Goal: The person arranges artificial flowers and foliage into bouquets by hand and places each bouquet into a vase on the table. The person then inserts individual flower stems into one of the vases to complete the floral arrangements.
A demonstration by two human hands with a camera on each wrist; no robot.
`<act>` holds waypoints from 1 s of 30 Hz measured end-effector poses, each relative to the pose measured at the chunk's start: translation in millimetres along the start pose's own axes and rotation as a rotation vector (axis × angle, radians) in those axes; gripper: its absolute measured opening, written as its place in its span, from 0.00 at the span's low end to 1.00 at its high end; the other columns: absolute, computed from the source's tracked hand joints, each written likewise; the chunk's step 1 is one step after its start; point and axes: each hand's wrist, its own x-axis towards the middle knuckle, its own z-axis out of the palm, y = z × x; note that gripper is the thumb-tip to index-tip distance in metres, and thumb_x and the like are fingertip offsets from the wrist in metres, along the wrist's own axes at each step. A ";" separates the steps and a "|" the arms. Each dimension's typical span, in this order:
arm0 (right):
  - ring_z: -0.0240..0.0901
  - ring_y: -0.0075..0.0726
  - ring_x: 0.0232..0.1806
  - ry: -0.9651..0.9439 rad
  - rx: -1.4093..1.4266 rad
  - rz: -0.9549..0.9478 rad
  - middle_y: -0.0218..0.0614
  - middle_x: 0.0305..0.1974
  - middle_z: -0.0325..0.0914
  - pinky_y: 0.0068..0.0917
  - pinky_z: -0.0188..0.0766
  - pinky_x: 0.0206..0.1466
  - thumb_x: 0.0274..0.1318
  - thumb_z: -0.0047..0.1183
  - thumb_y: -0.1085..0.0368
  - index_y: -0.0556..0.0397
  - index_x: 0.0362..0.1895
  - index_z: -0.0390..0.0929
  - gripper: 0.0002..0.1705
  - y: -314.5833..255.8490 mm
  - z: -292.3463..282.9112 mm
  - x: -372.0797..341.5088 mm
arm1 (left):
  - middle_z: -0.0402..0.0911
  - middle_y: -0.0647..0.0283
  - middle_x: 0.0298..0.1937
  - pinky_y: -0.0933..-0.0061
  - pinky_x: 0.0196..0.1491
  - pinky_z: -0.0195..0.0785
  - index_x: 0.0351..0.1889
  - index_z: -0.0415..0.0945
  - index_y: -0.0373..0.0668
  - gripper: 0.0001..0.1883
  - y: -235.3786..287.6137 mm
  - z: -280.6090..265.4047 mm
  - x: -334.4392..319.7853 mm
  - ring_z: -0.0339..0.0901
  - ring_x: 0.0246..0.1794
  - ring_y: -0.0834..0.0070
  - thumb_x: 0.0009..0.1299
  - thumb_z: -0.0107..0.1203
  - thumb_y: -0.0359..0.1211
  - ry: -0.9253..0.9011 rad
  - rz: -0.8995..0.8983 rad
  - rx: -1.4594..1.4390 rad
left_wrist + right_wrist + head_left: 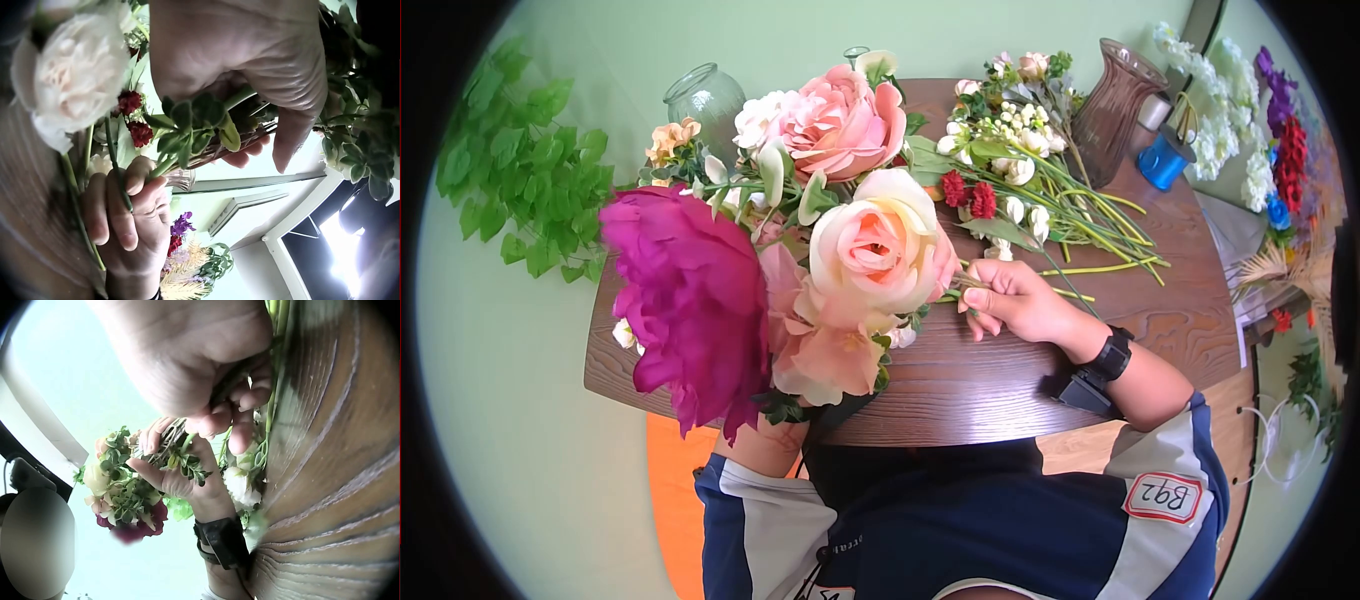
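My left hand (244, 56) grips the bundled stems (169, 444) of an artificial bouquet. In the head view the blooms hide that hand. The bouquet carries a large magenta peony (690, 300), a cream-pink rose (875, 245) and a pink rose (840, 125). To its right, my right hand (1025, 300) pinches a green stem (164, 167) near the bundle's lower end, thumb against curled fingers. Small green leaves (190, 122) stick out from the bundle between the two hands. Part of the right fingers' grip is hidden in the right wrist view.
Loose green stems (1115, 235) with white blooms (1020, 170) and red carnations (968, 195) lie on the wooden table (960, 400). Behind stand a purplish glass vase (1112, 110), a clear glass vase (710, 105) and a blue spool (1165, 160). Leafy vines (530, 170) hang at left.
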 end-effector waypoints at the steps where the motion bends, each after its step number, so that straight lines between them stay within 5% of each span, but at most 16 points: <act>1: 0.66 0.20 0.18 0.000 -0.001 0.009 0.25 0.13 0.62 0.17 0.64 0.25 0.63 0.42 0.63 0.59 0.30 0.68 0.12 0.2 -0.2 0.0 | 0.65 0.69 0.27 0.70 0.46 0.58 0.30 0.60 0.46 0.14 1.3 6.5 1.2 0.66 0.31 0.78 0.59 0.59 0.31 0.042 0.011 0.016; 9: 0.66 0.20 0.18 -0.010 0.017 0.005 0.25 0.12 0.62 0.17 0.64 0.26 0.63 0.42 0.63 0.58 0.30 0.69 0.12 3.7 -1.5 0.6 | 0.64 0.70 0.23 0.72 0.41 0.57 0.26 0.60 0.47 0.13 1.0 11.1 -1.3 0.64 0.27 0.79 0.60 0.57 0.30 0.110 -0.019 0.012; 17: 0.57 0.15 0.15 -0.011 -0.031 0.036 0.27 0.14 0.66 0.14 0.49 0.20 0.64 0.41 0.60 0.55 0.29 0.69 0.13 5.5 0.0 0.2 | 0.62 0.71 0.21 0.73 0.38 0.56 0.23 0.59 0.48 0.14 -0.5 7.4 -5.2 0.62 0.24 0.81 0.61 0.56 0.30 0.141 -0.068 -0.009; 23: 0.58 0.15 0.16 -0.006 -0.159 0.046 0.26 0.14 0.65 0.15 0.52 0.21 0.64 0.41 0.59 0.54 0.29 0.68 0.14 3.5 0.4 -0.6 | 0.62 0.72 0.20 0.74 0.36 0.55 0.21 0.58 0.48 0.14 -0.9 6.5 -6.5 0.61 0.22 0.81 0.62 0.55 0.30 0.161 -0.105 -0.023; 30: 0.64 0.18 0.18 0.044 -0.310 0.042 0.26 0.14 0.65 0.19 0.61 0.23 0.63 0.42 0.59 0.55 0.29 0.69 0.14 -4.2 4.9 -0.2 | 0.51 0.75 0.12 0.78 0.27 0.50 0.13 0.54 0.49 0.23 -0.8 25.7 3.6 0.52 0.13 0.84 0.72 0.42 0.42 0.474 -0.095 0.039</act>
